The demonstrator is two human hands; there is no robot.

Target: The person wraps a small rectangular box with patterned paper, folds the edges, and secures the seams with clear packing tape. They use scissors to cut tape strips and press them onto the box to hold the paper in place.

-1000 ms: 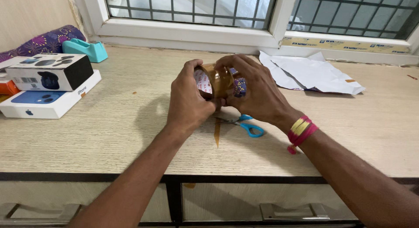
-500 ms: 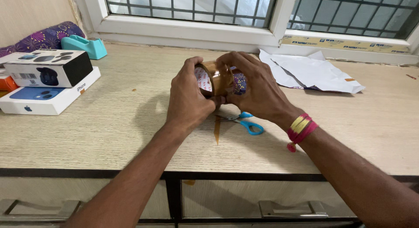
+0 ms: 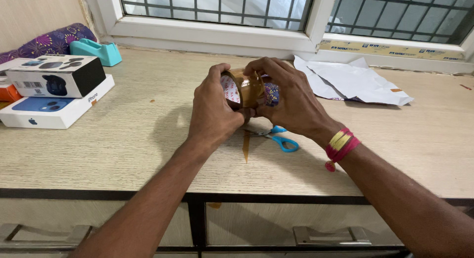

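Far left of the wooden table (image 3: pixel 123 149): a flat white phone box (image 3: pixel 54 112) with a blue picture on its lid, a smaller white-and-black box (image 3: pixel 57 76) stacked on it, an orange item cut off by the frame edge. Behind them a teal tape dispenser (image 3: pixel 97 51) and a purple patterned roll (image 3: pixel 47 43) against the wall. White paper wrapping (image 3: pixel 353 82) lies under the window, right of centre. Above mid-table, the left hand (image 3: pixel 213 112) and right hand (image 3: pixel 291 102) both close tightly round a roll of brown packing tape (image 3: pixel 245 89), its white inner label facing left. A small purple patterned object (image 3: pixel 271 95) sits pinched against the roll, mostly hidden by right fingers. Blue-handled scissors (image 3: pixel 281 139) lie below, blades covered by the hands.
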